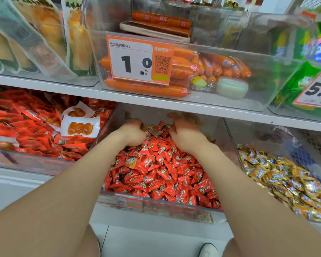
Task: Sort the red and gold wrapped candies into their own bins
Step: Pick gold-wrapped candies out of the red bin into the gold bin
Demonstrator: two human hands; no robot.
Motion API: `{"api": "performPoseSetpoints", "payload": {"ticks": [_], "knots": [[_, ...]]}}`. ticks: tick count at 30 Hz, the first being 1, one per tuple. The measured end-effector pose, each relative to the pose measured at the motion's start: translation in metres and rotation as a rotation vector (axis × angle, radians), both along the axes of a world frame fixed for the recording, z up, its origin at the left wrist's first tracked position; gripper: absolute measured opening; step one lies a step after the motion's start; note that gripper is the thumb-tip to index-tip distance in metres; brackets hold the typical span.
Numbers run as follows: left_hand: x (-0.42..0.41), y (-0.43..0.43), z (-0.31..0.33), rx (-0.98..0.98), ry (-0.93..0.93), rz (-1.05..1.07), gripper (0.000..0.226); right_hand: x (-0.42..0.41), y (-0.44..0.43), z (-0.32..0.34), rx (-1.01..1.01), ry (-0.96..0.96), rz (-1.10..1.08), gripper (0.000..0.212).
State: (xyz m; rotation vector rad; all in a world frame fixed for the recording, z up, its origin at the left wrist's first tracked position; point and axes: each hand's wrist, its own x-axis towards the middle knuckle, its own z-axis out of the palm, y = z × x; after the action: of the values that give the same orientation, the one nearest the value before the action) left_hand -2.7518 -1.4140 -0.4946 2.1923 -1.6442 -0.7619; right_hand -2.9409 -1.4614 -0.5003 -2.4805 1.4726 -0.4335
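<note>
**Head view, landmark: red bin (156, 201).** Its front was heaped with reds (161, 173), and one stray gold (131, 162) lay among them left of centre. Just right of the red bin stood the gold bin (278, 134), filled with golds (285, 180). At the red bin's back, the left hand (132, 132) and right hand (183, 132) dug curled fingers into a mixed patch (152, 130). Blur hid whether either gripped anything. I judged the step best done by pinching gold wrappers only, lifting clear, then carrying them right without dragging reds along.
</note>
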Motion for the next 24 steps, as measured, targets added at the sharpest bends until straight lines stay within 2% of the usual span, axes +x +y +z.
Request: {"api": "performPoseSetpoints", "payload": {"ticks": [4, 7, 10, 13, 15, 18, 24], "knots": [[-0.007, 0.001, 0.008, 0.013, 0.033, -0.103, 0.064, 0.016, -0.007, 0.002, 0.188, -0.01, -0.017, 0.042], [-0.009, 0.005, 0.011, 0.03, 0.029, -0.182, 0.061, 0.025, -0.003, 0.011, 0.317, -0.035, 0.071, 0.04], [-0.004, 0.017, 0.024, 0.03, 0.045, -0.23, 0.055, 0.011, 0.006, 0.021, 0.367, -0.169, 0.095, 0.038], [0.0, 0.03, 0.037, 0.042, 0.033, -0.32, 0.058, -0.009, 0.022, 0.036, 0.36, -0.234, 0.133, 0.034], [0.002, 0.041, 0.041, 0.015, 0.0, -0.405, 0.073, -0.02, 0.036, 0.046, 0.351, -0.212, 0.135, 0.032], [0.004, 0.056, 0.044, -0.031, 0.015, -0.484, 0.078, -0.034, 0.053, 0.054, 0.325, -0.151, 0.161, 0.034], [-0.001, 0.079, 0.052, -0.165, 0.172, -0.43, 0.079, -0.05, 0.075, 0.065, 0.192, -0.074, 0.126, 0.03]]}}
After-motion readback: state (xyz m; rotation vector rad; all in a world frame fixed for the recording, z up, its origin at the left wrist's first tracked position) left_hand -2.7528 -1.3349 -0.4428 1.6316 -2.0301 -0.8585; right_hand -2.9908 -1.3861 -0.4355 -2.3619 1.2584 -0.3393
